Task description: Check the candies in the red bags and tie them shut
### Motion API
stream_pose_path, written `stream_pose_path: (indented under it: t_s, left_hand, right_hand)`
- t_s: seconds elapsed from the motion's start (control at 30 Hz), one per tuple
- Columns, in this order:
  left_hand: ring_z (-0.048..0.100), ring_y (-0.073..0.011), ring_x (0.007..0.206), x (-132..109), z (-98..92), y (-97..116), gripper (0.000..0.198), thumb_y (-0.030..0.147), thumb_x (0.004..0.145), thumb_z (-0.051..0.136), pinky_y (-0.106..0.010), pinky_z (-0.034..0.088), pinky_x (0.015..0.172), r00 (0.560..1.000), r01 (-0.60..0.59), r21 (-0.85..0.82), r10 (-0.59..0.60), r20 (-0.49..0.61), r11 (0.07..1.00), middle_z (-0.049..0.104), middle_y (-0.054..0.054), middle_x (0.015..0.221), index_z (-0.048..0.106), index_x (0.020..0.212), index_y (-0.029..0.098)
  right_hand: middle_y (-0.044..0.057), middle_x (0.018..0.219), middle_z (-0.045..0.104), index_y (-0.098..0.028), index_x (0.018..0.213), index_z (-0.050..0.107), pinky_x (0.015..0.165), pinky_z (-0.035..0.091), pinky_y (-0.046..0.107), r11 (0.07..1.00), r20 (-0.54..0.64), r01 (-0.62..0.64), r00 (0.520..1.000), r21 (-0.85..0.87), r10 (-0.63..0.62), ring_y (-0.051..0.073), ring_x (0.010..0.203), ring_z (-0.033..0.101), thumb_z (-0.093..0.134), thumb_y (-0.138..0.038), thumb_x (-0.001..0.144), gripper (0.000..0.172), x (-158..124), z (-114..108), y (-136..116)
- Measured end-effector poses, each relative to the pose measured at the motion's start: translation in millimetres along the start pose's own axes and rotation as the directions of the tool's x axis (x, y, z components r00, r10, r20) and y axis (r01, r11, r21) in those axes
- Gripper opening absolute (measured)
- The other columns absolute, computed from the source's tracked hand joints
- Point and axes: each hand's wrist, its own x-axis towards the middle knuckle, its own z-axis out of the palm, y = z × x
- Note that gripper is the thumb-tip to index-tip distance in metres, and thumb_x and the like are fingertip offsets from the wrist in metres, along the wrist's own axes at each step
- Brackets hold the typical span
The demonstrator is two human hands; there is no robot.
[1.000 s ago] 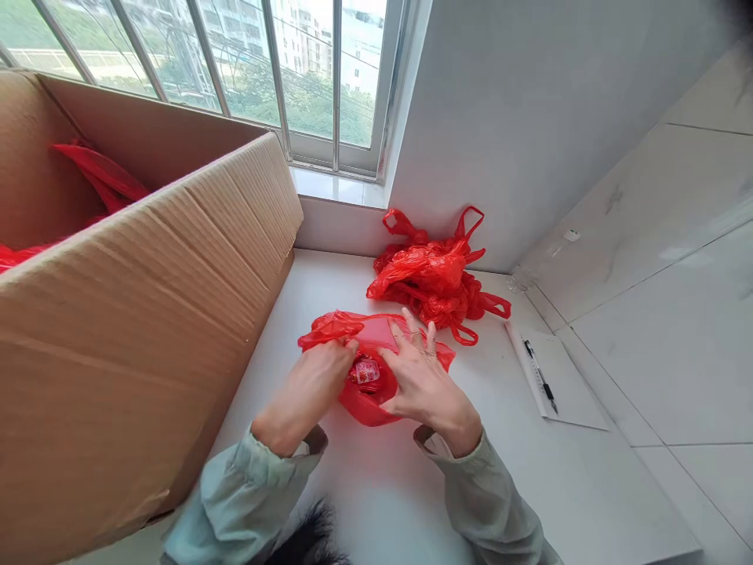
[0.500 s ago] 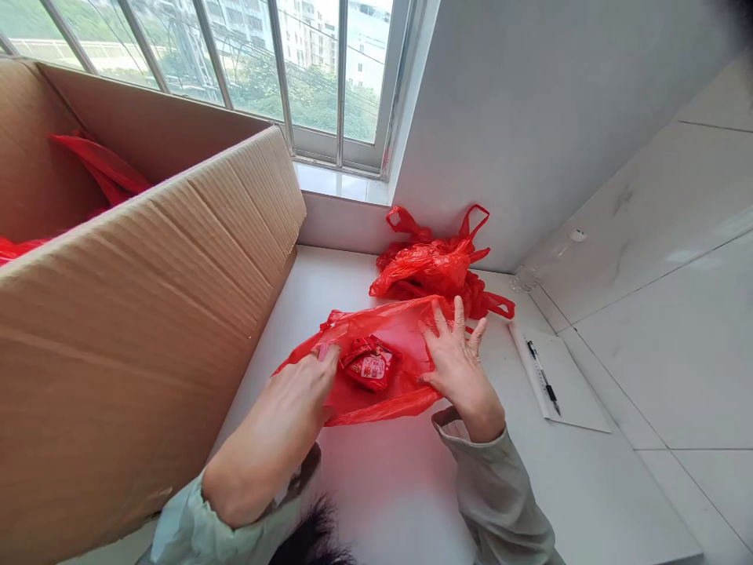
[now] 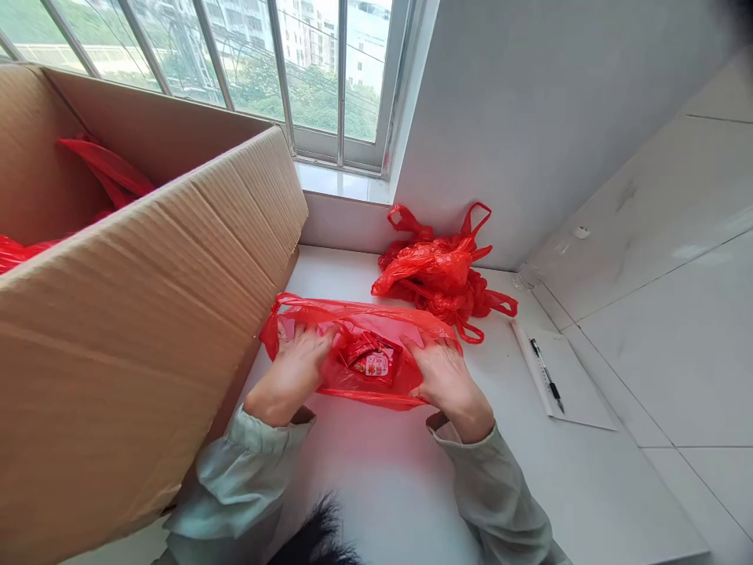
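Observation:
A thin red plastic bag [image 3: 376,310] lies on the white table with its mouth spread wide. Inside it are small shiny red packets [image 3: 375,362] with pale printed labels, lying in a loose pile. My left hand [image 3: 299,362] reaches into the left part of the bag, fingers stretched out against the plastic and the tips partly hidden. On the other side, my right hand [image 3: 442,377] is in the bag too, fingers spread under the far rim and seen partly through the red film. Both hands are beside the packets, with nothing gripped that I can see.
A large open cardboard box [image 3: 194,259] with red plastic inside stands at the left. Behind the bag lies a heap of crumpled red plastic bags [image 3: 435,267] against the wall. A notebook [image 3: 580,384] with a black pen [image 3: 547,375] rests at the right. A barred window is behind.
My left hand has moved from the bag's near left edge into the bag, its fingers now stretched out. My right hand has dropped from the far rim inside. The bag's left end is spread wider.

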Motion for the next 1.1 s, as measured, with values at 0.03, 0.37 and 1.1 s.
stream_pose_path:
  t_s: [0.03,0.37,1.1]
  left_hand:
    - [0.037,-0.0448,0.138,-1.8,-4.8,4.3,0.077,-0.008,0.067,0.053,-0.078,0.022,0.108,0.999,0.021,0.045,-0.023,0.045,0.999,0.055,-0.021,0.139,0.053,0.14,0.017]
    - [0.064,-0.0251,0.094,-5.7,-15.2,27.3,0.033,0.004,0.093,0.034,-0.04,0.052,0.084,0.978,-0.205,0.008,0.204,0.027,0.979,0.066,-0.013,0.109,0.062,0.107,0.015]
    - [0.063,-0.0212,0.095,25.3,6.4,21.2,0.042,0.0,0.07,0.036,-0.035,0.051,0.086,0.981,-0.166,-0.585,0.196,-0.013,0.794,0.066,-0.008,0.101,0.055,0.105,0.014]
  right_hand:
    - [0.018,0.134,0.058,-0.017,0.141,0.051,0.101,0.039,0.042,1.0,-0.027,0.023,0.999,-0.001,-0.023,0.035,0.126,0.05,0.074,-0.013,0.067,0.078,0.3,-0.2,1.2]
    - [0.01,0.11,0.068,-0.018,0.116,0.063,0.086,0.047,0.035,0.984,-0.013,0.176,0.984,-0.034,-0.177,0.025,0.106,0.062,0.053,-0.017,0.093,0.025,9.7,-0.4,-14.0]
    - [0.008,0.11,0.071,-0.021,0.116,0.067,0.073,0.044,0.025,0.96,0.006,0.252,0.967,0.122,-0.254,0.02,0.1,0.066,0.045,0.002,0.083,0.046,16.8,9.1,-0.9]
